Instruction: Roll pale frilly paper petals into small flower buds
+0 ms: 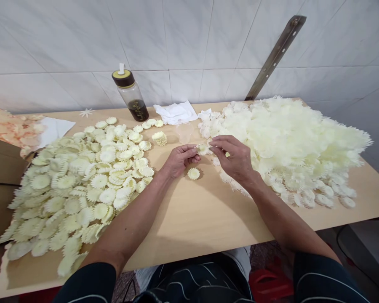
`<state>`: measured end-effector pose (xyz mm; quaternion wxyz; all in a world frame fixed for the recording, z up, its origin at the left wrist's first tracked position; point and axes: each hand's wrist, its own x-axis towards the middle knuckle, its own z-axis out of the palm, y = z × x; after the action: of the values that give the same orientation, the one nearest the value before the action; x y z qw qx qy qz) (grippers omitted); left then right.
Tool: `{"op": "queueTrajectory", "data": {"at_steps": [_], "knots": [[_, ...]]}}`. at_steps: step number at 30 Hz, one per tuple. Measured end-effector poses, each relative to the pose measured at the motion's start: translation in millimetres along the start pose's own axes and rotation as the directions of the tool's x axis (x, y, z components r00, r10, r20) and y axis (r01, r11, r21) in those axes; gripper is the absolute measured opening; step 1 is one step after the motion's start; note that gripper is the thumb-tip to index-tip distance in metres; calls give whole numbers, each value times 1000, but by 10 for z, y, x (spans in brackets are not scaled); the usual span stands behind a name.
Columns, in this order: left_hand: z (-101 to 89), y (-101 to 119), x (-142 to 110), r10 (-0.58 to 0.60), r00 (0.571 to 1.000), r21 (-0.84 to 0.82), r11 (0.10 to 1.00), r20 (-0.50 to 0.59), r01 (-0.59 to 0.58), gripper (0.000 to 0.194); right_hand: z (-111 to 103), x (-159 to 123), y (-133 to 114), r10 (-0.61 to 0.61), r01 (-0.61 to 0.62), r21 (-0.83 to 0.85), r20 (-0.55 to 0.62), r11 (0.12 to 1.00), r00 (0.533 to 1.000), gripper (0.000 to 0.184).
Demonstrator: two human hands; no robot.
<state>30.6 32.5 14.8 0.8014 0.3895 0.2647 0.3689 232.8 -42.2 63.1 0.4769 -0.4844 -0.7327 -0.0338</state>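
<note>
My left hand [180,160] and my right hand [233,158] meet at the middle of the wooden table [202,214], both pinching one small cream flower-shaped piece [204,148] between their fingertips. Another such piece [193,173] lies flat on the table just below my left hand. A large fluffy heap of pale pieces [290,143] rises to the right, against my right hand. A wide spread of flat cream flower pieces [82,185] covers the table's left side.
A clear bottle with dark liquid and a yellow cap [131,94] stands at the back by the tiled wall. White cloth [176,112] lies beside it. Peach-coloured pieces [12,128] and a cardboard box [0,185] sit far left. A metal bracket [276,54] leans on the wall.
</note>
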Motion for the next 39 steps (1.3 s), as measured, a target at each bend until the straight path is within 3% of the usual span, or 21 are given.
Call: {"op": "queueTrajectory", "data": {"at_steps": [4,10,17,24,30,36,39], "knots": [[-1,-10,0,-4,1000,-11,1000,21,4,42,138,-73,-24,6,-6,10,29,1000,1000,16],[19,-23,-2,-10,1000,-15,1000,1,11,41,196,-114,-60,11,-10,11,-92,1000,996,17],[26,-18,-12,-15,999,4,1000,51,14,41,313,-151,21,30,-32,-88,-21,996,999,16],[8,-18,-37,-14,996,80,997,88,7,41,309,-108,7,105,-105,-4,-10,994,994,7],[19,-38,-41,0,999,126,992,48,-6,41,264,-59,-50,361,-373,203,97,905,928,8],[50,-25,-39,-6,1000,122,993,-2,7,45,282,-58,-30,500,-534,332,189,777,845,12],[66,-23,-48,-9,1000,120,993,-17,11,45,283,-55,-38,520,-554,318,191,769,832,13]]}}
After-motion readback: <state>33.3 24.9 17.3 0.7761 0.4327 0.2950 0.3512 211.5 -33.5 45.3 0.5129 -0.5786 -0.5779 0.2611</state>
